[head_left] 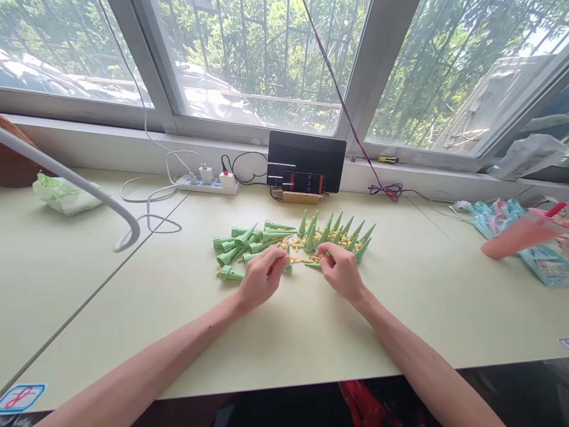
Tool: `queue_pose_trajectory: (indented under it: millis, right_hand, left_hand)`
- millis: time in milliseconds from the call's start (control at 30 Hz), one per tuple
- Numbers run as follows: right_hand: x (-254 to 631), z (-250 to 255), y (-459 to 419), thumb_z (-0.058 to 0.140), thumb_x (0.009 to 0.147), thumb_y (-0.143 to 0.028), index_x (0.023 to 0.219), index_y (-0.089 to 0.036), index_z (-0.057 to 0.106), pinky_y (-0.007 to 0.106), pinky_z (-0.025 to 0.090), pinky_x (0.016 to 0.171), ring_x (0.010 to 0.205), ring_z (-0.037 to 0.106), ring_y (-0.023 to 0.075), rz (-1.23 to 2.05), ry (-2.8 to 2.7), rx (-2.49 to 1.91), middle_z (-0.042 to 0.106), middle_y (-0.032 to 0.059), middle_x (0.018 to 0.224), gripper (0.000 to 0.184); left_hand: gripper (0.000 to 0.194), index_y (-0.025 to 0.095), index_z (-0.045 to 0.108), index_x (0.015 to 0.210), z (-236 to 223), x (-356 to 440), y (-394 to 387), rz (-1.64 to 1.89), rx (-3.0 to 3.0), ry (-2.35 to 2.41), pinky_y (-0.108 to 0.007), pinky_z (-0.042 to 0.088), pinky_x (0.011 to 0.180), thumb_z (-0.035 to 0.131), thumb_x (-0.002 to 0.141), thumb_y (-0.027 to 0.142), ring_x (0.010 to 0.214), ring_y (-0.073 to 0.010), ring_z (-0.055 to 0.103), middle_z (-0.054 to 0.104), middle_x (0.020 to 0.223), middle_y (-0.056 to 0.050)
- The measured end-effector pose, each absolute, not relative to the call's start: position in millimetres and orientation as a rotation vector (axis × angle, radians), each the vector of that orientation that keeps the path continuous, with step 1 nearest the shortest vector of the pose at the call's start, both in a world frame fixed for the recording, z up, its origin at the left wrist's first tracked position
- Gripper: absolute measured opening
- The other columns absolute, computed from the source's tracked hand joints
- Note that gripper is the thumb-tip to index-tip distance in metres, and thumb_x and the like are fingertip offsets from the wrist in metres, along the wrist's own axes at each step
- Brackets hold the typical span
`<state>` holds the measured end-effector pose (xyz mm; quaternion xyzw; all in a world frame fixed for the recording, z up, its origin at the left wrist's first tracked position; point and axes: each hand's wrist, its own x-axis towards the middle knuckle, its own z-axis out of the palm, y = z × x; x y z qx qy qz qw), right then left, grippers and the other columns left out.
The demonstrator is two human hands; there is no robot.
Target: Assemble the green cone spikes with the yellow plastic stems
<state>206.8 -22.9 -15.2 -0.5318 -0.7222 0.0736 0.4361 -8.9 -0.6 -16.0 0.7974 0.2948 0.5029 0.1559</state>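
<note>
Several green plastic cones [242, 240] lie in a heap on the pale table [400, 308], and more green cones [342, 230] stand upright to their right. Small yellow pieces [297, 244] are scattered between the two groups. My left hand [260, 277] is curled with its fingertips pinched on a green cone [288, 265] at the heap's near edge. My right hand [340, 270] is also curled, its fingers closed on a green cone [313, 265] lying among the yellow pieces. The two hands are close together.
A phone [303, 182] leans against a dark tablet [306, 157] by the window. A power strip [207, 184] with white cables sits to the left, and a white curved lamp arm [71, 178] crosses the left side. Another person's arm [518, 237] and coloured packets [546, 264] are at the right.
</note>
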Motion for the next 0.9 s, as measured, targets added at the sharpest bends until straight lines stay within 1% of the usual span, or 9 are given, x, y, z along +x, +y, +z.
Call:
queue_pose_trajectory:
  millis: [33,133,233,333,467,533,667,733,900]
  right_hand:
    - [208.3,-14.3,-22.7,0.045,0.083,-0.01,0.087,-0.018,0.061,0.025,0.04,0.056,0.052,0.05,0.0121,0.185,-1.815,-1.324,0.066,0.0018,0.076,0.018]
    - [210.9,-13.7,-22.5,0.044,0.084,-0.01,0.087,-0.019,0.062,0.026,0.043,0.059,0.057,0.054,0.0135,0.191,-1.852,-1.333,0.067,0.0025,0.079,0.019]
    - [211.1,-15.9,-22.3,0.045,0.084,-0.011,0.091,-0.019,0.063,0.027,0.045,0.062,0.063,0.059,0.0156,0.183,-1.867,-1.36,0.07,0.0042,0.085,0.021]
    - [211.5,-18.7,-21.6,0.046,0.086,-0.01,0.096,-0.019,0.065,0.027,0.047,0.066,0.073,0.065,0.0185,0.158,-1.88,-1.401,0.072,0.0056,0.092,0.023]
    - [213.2,-19.8,-20.5,0.047,0.088,-0.009,0.098,-0.019,0.067,0.028,0.049,0.072,0.084,0.069,0.0211,0.126,-1.918,-1.468,0.074,0.0063,0.094,0.024]
    - [213.6,-19.3,-20.2,0.047,0.089,-0.008,0.095,-0.02,0.068,0.028,0.048,0.073,0.084,0.069,0.0214,0.122,-1.943,-1.506,0.074,0.006,0.092,0.025]
    - [213.0,-18.0,-20.9,0.047,0.091,-0.009,0.092,-0.022,0.069,0.027,0.047,0.07,0.082,0.069,0.0209,0.106,-1.964,-1.548,0.074,0.0052,0.089,0.025]
    - [212.5,-17.7,-21.6,0.047,0.091,-0.01,0.093,-0.022,0.069,0.026,0.046,0.069,0.08,0.069,0.0208,0.091,-1.96,-1.561,0.073,0.0051,0.087,0.025]
    - [212.0,-17.9,-22.3,0.047,0.091,-0.012,0.096,-0.023,0.07,0.026,0.044,0.064,0.077,0.068,0.0212,0.071,-1.956,-1.622,0.073,0.005,0.082,0.025]
  left_hand:
    - [0.018,0.019,0.052,0.081,-17.3,-9.0,-1.9,1.364,2.351,0.799,-0.021,0.036,0.052,0.046,0.097,0.018,0.056,-0.0084,0.042,0.048,0.065,0.003]
    - [0.026,0.019,0.048,0.074,-18.6,-8.3,-8.8,1.006,2.577,0.674,-0.024,0.032,0.052,0.043,0.099,0.02,0.053,-0.0095,0.037,0.045,0.061,0.003]
    - [0.034,0.019,0.042,0.064,-15.6,-6.7,-16.8,0.806,2.729,0.506,-0.028,0.022,0.048,0.044,0.098,0.023,0.048,-0.0098,0.028,0.039,0.057,0.004]
    - [0.041,0.018,0.039,0.059,-12.8,-5.9,-19.9,0.762,2.783,0.436,-0.029,0.017,0.047,0.045,0.098,0.025,0.045,-0.0096,0.024,0.034,0.054,0.004]
    - [0.043,0.018,0.039,0.058,-15.5,-7.1,-15.9,0.762,2.782,0.444,-0.028,0.019,0.047,0.046,0.099,0.029,0.045,-0.009,0.025,0.035,0.054,0.004]
    - [0.04,0.018,0.043,0.061,-17.1,-8.1,-14.3,0.787,2.805,0.473,-0.028,0.019,0.047,0.045,0.099,0.028,0.046,-0.0091,0.027,0.038,0.056,0.003]
    - [0.028,0.018,0.054,0.076,-14.6,-8.3,-17.7,0.724,2.84,0.475,-0.027,0.021,0.048,0.037,0.098,0.015,0.048,-0.0089,0.034,0.045,0.062,0.002]
    - [0.024,0.019,0.057,0.082,-12.1,-7.4,-20.6,0.709,2.838,0.481,-0.027,0.021,0.047,0.038,0.097,0.015,0.048,-0.0088,0.034,0.046,0.062,0.002]
    - [0.024,0.019,0.055,0.076,-11.7,-5.2,-21.8,0.727,2.823,0.491,-0.028,0.02,0.046,0.04,0.096,0.016,0.047,-0.009,0.032,0.041,0.059,0.003]
